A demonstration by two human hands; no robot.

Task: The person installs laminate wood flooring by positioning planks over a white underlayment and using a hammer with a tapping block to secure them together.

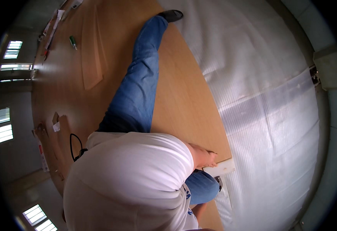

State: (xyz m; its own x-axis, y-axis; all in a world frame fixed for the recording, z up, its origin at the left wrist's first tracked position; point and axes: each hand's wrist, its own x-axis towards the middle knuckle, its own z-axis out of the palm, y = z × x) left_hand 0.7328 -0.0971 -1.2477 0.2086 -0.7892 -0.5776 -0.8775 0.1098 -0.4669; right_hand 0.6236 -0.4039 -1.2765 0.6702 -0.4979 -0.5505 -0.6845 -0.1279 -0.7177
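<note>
My left hand [211, 158] comes out of a white short sleeve on the right side of my body. It is closed, fingers bent down on a white block [225, 166] at the end corner of a wood-look floorboard [191, 96]. Just below the block is my bent knee [204, 187] in blue jeans. Past that knee a little bare skin of my right arm [200, 210] shows; my right hand is hidden. My other leg [141, 77] lies stretched across the boards, with a dark slipper on the foot.
A pale, shiny ribbed underlay sheet [268, 115] covers the floor at the right. At the upper left lie loose planks [89, 57] and a green-handled tool [73, 41]. Cardboard scraps [56, 122] and more plank pieces are by the left wall. A black cable [71, 144] loops at my waist.
</note>
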